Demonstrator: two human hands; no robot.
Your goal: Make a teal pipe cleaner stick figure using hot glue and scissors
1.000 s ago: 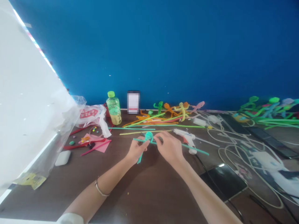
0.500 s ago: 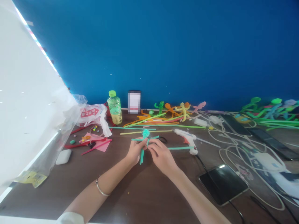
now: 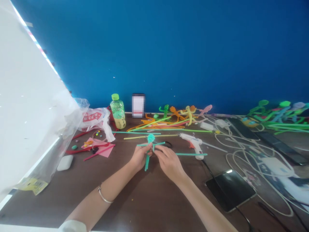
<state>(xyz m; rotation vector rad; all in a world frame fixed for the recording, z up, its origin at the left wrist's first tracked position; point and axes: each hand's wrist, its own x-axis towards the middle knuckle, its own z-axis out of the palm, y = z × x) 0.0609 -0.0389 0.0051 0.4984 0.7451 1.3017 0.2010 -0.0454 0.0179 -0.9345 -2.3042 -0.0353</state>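
The left hand (image 3: 140, 158) is closed on a small teal pipe cleaner doll (image 3: 151, 138), held up over the tabletop (image 3: 145, 199), just left of a white glue gun (image 3: 193, 144). The doll has a round head and thin arms. The right hand (image 3: 169, 163) is closed too, right beside it, and seems to pinch a long teal pipe cleaner (image 3: 191, 154) that runs out to the glue gun.

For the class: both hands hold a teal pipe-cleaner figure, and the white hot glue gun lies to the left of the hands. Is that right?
Not quite: the head view shows the white hot glue gun to the right of the hands, not the left. The rest stands: the left hand and right hand hold the teal pipe-cleaner figure.
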